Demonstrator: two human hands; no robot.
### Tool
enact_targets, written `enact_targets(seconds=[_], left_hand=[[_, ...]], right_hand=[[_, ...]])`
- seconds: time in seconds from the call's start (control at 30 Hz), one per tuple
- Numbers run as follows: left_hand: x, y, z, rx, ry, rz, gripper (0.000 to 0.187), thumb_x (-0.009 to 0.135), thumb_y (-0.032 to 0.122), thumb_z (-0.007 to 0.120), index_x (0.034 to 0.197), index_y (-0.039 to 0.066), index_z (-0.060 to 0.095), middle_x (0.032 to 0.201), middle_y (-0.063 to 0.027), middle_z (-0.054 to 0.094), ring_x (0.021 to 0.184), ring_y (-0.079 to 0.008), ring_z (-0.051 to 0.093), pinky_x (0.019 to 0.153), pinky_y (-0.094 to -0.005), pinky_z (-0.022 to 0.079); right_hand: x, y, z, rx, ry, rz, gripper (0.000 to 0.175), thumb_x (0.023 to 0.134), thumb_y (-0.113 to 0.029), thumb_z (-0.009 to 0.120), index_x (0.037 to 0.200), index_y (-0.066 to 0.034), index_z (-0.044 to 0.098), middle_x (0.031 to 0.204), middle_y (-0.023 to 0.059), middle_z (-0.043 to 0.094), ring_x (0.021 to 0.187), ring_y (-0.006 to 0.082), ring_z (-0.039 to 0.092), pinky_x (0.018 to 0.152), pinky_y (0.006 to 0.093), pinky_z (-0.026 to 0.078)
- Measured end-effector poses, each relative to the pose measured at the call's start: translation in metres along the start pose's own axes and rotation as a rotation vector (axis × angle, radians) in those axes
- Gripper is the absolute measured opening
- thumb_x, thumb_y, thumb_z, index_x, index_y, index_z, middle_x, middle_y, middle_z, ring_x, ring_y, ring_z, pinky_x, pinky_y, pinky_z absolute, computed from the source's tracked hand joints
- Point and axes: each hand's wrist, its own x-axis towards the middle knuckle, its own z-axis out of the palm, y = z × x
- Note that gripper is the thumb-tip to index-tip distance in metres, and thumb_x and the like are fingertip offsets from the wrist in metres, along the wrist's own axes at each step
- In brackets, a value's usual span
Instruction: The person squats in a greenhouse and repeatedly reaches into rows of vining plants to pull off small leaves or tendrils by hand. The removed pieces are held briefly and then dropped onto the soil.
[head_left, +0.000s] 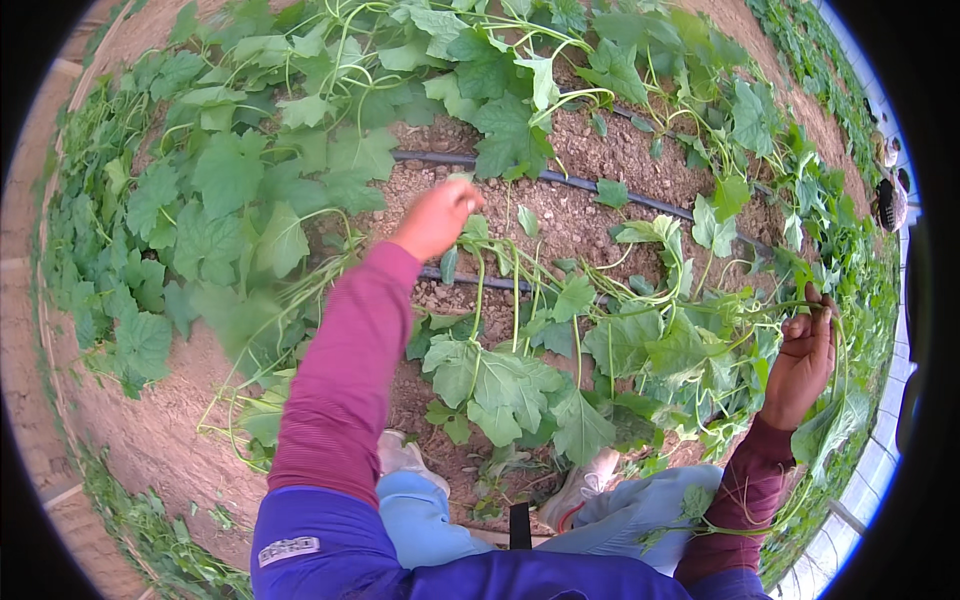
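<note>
My left hand (439, 217) is partly curled above the soil, near the base of the leafy vines and just below a black drip irrigation hose (570, 181); blur hides whether it holds anything. At the right, my right hand (808, 345) has its fingers closed on a green vine stem (787, 305). That vine runs leftward over lobed green leaves (630, 337), and part of it hangs down past my right forearm. More long stems and broad leaves (499, 379) lie between my hands, in front of my shoes.
Dense vines (225, 180) cover the left and top of the bed. A second black hose (480, 280) lies on the soil below the first. Bare soil (187, 435) shows at lower left. Other people (891, 187) are far off at the right edge, near a pale sheet wall (862, 480).
</note>
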Motion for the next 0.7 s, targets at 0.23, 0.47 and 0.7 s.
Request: enact_targets(seconds=[0.23,0.47,0.7], left_hand=[[-0.017,-0.069,0.068,0.461,-0.136,-0.033,0.021,0.074,0.002,0.055,0.093,0.01,0.057,0.099,-0.0127,0.055,0.09,-0.0348,0.056,0.075,-0.0441,0.045],[-0.022,-0.075,0.046,0.472,-0.133,0.008,0.021,0.073,0.002,0.055,0.092,0.01,0.055,0.096,-0.0107,0.053,0.092,-0.0337,0.055,0.075,-0.0436,0.045],[-0.016,-0.053,0.054,0.438,-0.182,-0.013,0.028,0.075,0.003,0.05,0.101,0.012,0.056,0.104,-0.0101,0.055,0.097,-0.0312,0.056,0.081,-0.0424,0.044]], right_hand=[[-0.01,0.002,0.008,-0.019,-0.055,-0.019,0.028,0.097,-0.015,0.042,0.119,0.0005,0.047,0.115,0.0181,0.054,0.068,0.0071,0.046,0.064,0.0224,0.043],[-0.012,-0.002,0.009,-0.017,-0.074,-0.028,0.027,0.097,-0.016,0.041,0.119,-0.0013,0.048,0.116,0.018,0.054,0.068,0.0059,0.045,0.063,0.0213,0.042],[-0.015,-0.006,0.016,0.013,-0.085,-0.03,0.027,0.098,-0.017,0.04,0.119,-0.0028,0.049,0.115,0.0174,0.055,0.066,0.0049,0.045,0.062,0.0198,0.041]])
